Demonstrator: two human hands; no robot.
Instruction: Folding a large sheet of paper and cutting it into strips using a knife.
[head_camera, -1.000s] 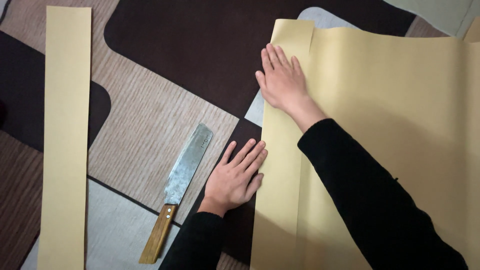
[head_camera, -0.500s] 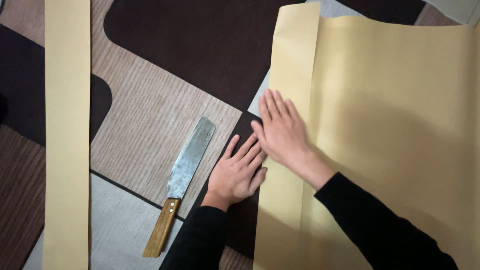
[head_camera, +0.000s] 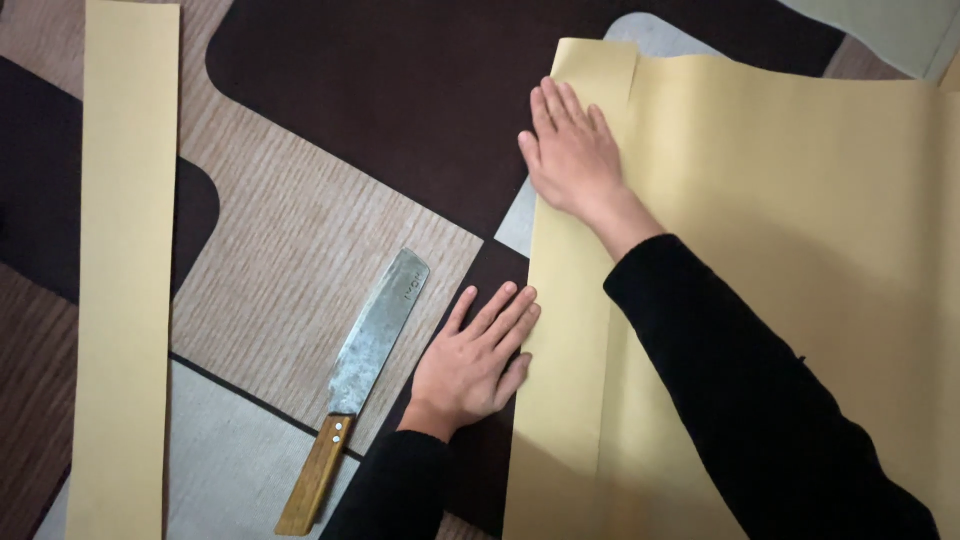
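Note:
A large sheet of tan paper (head_camera: 800, 250) lies on the patterned carpet, its left edge folded over into a narrow flap (head_camera: 570, 330). My right hand (head_camera: 572, 155) lies flat on the upper part of that fold, fingers together and pointing away. My left hand (head_camera: 478, 358) rests flat on the carpet with its fingertips touching the fold's edge lower down. Neither hand grips anything. A cleaver-like knife (head_camera: 365, 365) with a wooden handle lies just left of my left hand, blade pointing away.
A long cut strip of the same tan paper (head_camera: 125, 270) lies at the far left. The carpet (head_camera: 300, 230) has brown, beige and grey patches. A pale surface (head_camera: 890, 30) shows at the top right corner.
My right hand slid down the fold toward me, then back up to the far end of it. My left hand stayed flat by the fold's edge.

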